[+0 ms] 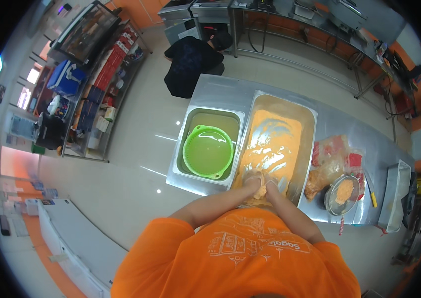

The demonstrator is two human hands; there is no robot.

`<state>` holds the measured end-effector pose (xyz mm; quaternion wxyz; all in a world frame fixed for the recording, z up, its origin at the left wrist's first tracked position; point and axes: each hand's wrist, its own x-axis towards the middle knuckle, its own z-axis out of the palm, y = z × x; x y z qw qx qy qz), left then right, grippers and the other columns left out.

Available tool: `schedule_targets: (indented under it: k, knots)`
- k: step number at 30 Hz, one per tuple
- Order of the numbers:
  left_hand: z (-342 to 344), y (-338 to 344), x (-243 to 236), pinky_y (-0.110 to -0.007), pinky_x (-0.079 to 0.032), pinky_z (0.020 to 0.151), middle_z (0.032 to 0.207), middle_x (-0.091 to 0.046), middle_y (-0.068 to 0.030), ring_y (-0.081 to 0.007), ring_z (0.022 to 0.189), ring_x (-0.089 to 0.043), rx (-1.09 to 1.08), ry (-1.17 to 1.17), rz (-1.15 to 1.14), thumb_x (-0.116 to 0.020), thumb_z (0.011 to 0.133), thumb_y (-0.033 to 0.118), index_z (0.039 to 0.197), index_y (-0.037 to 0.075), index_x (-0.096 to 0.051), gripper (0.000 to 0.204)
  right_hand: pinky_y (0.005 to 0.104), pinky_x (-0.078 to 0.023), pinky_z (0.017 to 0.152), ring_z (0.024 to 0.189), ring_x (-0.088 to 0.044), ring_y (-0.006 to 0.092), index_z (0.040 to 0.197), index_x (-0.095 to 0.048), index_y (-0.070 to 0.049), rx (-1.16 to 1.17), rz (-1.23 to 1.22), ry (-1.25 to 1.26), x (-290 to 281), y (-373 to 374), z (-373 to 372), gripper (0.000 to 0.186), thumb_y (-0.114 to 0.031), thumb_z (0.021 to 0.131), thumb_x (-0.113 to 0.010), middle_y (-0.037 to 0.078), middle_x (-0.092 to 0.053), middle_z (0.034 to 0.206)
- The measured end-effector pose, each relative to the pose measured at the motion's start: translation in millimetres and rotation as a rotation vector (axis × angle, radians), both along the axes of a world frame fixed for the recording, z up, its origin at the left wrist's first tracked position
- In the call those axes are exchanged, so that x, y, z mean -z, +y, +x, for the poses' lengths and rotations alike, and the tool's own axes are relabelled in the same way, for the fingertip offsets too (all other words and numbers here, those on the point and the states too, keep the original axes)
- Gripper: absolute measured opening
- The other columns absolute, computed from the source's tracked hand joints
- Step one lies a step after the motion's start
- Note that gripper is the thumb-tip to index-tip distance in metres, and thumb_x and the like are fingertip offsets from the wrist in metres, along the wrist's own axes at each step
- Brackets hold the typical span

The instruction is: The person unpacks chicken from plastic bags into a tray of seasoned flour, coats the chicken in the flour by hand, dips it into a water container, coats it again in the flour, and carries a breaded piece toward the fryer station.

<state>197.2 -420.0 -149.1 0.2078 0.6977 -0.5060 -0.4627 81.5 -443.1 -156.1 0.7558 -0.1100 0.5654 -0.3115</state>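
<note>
Fingers of the left hand (252, 179) and right hand (271, 184) close tightly around a lumpy orange clump (260, 192) above a rectangular steel pan (308, 144) of runny orange mixture (290, 144). Right of the fingers sits a round metal strainer (330, 201); farther, leftward, a round green plastic basket (189, 160); well beyond, a person in black (193, 67) crouches.

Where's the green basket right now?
Head view, left of centre: the green basket sits inside the smaller metal basin at the left end of the steel table, directly left of the larger metal pan.
</note>
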Motion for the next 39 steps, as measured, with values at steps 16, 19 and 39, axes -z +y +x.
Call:
schedule_targets:
  k: [16, 19, 39]
  knots:
    - [43.2, -11.5, -63.1, -0.048, -0.056, 0.080, 0.106, -0.073, -0.0165, -0.0354, 0.096, -0.070, 0.809, -0.736, 0.069, -0.058, 0.087, 0.013, 0.096, 0.008, -0.076, 0.021, 0.0424, -0.047, 0.102, 0.119, -0.060, 0.0366, 0.127, -0.061, 0.001, -0.814, -0.688, 0.886, -108.1, -67.1, -11.1, 0.061, -0.049, 0.093, -0.055, 0.024, -0.062, 0.129]
    - [46.9, -6.6, -90.6, -0.046, -0.055, 0.082, 0.105, -0.073, -0.0148, -0.0338, 0.097, -0.071, 0.734, -0.530, 0.083, -0.058, 0.085, 0.013, 0.093, 0.009, -0.077, 0.020, 0.0420, -0.046, 0.103, 0.121, -0.058, 0.0363, 0.129, -0.061, -0.001, -0.696, -0.923, 1.232, -37.7, -76.0, -12.9, 0.053, -0.040, 0.093, -0.058, 0.023, -0.061, 0.131]
    - [14.0, -38.5, -45.4, -0.042, -0.055, 0.089, 0.121, -0.069, -0.0138, -0.0320, 0.109, -0.068, 0.897, -0.726, 0.147, -0.046, 0.096, 0.022, 0.114, 0.009, -0.071, 0.034, 0.0458, -0.057, 0.075, 0.092, -0.071, 0.0326, 0.108, -0.071, -0.003, -1.651, -0.637, 1.073, -22.6, -27.0, -59.7, 0.029, -0.021, 0.093, -0.053, 0.020, -0.070, 0.113]
